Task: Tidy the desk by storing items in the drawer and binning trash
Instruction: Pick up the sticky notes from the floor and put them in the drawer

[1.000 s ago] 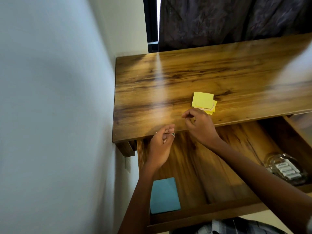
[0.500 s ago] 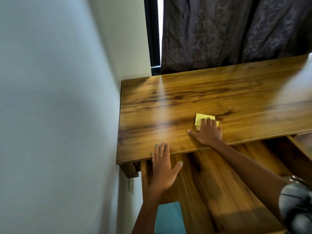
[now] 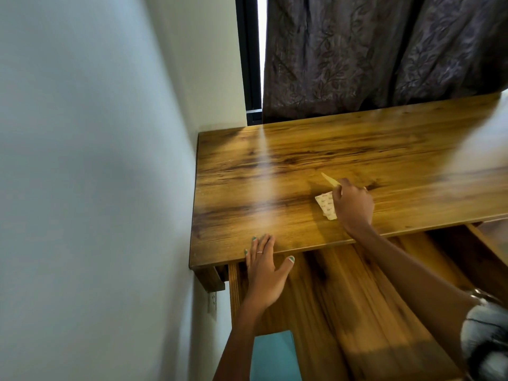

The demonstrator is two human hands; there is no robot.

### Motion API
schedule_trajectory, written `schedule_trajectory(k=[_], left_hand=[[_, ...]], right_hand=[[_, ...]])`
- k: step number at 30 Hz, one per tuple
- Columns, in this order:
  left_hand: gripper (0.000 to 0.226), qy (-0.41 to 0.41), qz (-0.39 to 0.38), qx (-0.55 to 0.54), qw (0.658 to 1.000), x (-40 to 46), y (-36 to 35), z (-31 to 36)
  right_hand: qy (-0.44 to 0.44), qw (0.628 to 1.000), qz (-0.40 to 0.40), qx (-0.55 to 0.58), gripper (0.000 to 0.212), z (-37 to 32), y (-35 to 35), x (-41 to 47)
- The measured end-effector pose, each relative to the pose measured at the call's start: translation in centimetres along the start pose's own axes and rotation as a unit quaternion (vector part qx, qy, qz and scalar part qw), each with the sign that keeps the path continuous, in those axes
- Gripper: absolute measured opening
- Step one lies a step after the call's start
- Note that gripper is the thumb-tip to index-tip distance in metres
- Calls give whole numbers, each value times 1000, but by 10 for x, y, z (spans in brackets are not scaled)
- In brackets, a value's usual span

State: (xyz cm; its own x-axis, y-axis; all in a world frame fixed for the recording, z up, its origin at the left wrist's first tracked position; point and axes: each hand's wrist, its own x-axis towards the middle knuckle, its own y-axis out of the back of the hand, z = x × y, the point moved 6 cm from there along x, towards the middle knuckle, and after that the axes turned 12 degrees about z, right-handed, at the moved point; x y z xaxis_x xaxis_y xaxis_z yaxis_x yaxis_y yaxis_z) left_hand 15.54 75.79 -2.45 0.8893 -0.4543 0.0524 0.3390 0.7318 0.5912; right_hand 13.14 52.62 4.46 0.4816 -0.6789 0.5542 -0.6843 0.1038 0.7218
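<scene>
A thin yellow sticky-note pad (image 3: 328,179) is pinched at mid-right of the frame by the right hand (image 3: 353,206), edge lifted off the surface (image 3: 275,166). Light and flexible, it is best gripped at its edges. The left hand (image 3: 265,266) is laid flat, fingers straight, on the surface's front edge.

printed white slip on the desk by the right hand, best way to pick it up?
The printed white slip lies flat on the desk, half under the right hand. Probably pinch its exposed left edge, coming from the left; flat paper gives no grip from above, so sliding it to the desk's front edge may help.
</scene>
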Motion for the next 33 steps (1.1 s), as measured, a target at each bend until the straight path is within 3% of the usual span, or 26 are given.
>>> schedule_trajectory(k=[3, 5, 7, 9, 11, 14, 17, 19, 22, 24, 27, 33], left_hand=[[55, 71, -5, -143, 987, -2, 9, 11], [49, 159, -12, -299, 941, -4, 12, 20], [46, 254, -11, -493, 832, -4, 15, 26], [47, 309, -4, -615, 725, -3, 19, 26], [44, 325, 12, -668, 669, -2, 23, 20], [40, 331, 32, -683, 651, -1, 24, 10], [34, 340, 59, -687, 640, -3, 24, 4], [27, 348, 70, -682, 639, -5, 22, 3], [27, 361, 69, -664, 651, -8, 18, 1], [34, 366, 56, -662, 651, -10, 16, 1], [34, 360, 20, -667, 652, -11, 14, 7], [24, 363, -15, -683, 633, -12, 12, 14]], right_hand=[[132, 983, 98, 79, 22, -42, 23, -23], [238, 958, 96, 129, 24, -76, 32, -53], [334, 929, 33, 153, 28, -103, 30, -90], [381, 906, -40, 179, 28, -118, 25, -124], [394, 893, -92, 200, 29, -126, 24, -147], [371, 887, -156, 227, 34, -125, 27, -147], [313, 913, -126, 228, 35, -108, 30, -120], [253, 948, -79, 177, 37, -86, 25, -95], [122, 987, -98, 34, 35, -38, 2, -55], [52, 987, -145, -54, 46, -3, -13, -38], [-3, 972, -212, -100, 64, 31, -30, -32], [-7, 976, -207, -64, 44, 38, -25, -23]])
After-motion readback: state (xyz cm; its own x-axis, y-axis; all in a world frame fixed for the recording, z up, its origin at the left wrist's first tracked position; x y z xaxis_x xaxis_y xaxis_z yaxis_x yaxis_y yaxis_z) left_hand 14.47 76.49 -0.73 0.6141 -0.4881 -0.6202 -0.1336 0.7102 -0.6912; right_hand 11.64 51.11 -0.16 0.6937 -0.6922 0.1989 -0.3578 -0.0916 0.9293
